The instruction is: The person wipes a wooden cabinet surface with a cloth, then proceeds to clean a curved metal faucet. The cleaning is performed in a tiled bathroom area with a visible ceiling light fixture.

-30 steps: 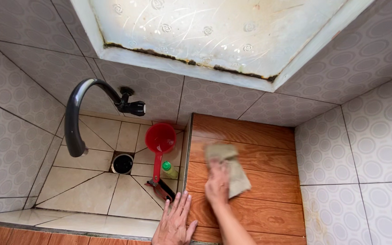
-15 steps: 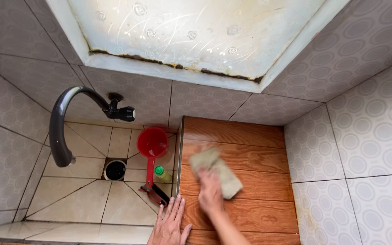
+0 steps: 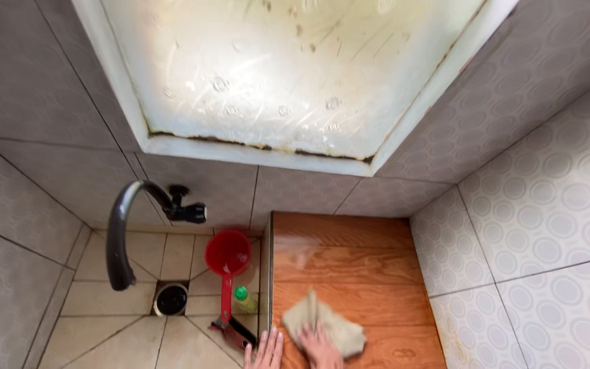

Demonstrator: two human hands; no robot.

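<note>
My right hand (image 3: 320, 346) presses a crumpled beige cloth (image 3: 322, 322) flat onto the wood-look tiled counter (image 3: 349, 266), near its front. Only the fingers of my left hand (image 3: 265, 354) show at the bottom edge; they lie spread on the counter's left corner, beside the sink. A damp sheen marks the counter behind the cloth.
Left of the counter is a tiled sink basin (image 3: 97, 301) with a round drain (image 3: 171, 299), a red dipper (image 3: 227, 258), a small green-capped bottle (image 3: 243, 297) and a dark scraper-like tool (image 3: 237, 333). A dark curved tap (image 3: 125, 229) arches over it. A frosted window (image 3: 288, 68) sits above patterned wall tiles.
The camera tilted upward, so the hands sit lower in view. My right hand pulled the cloth toward me along the counter. My left hand stayed at the counter's edge.
</note>
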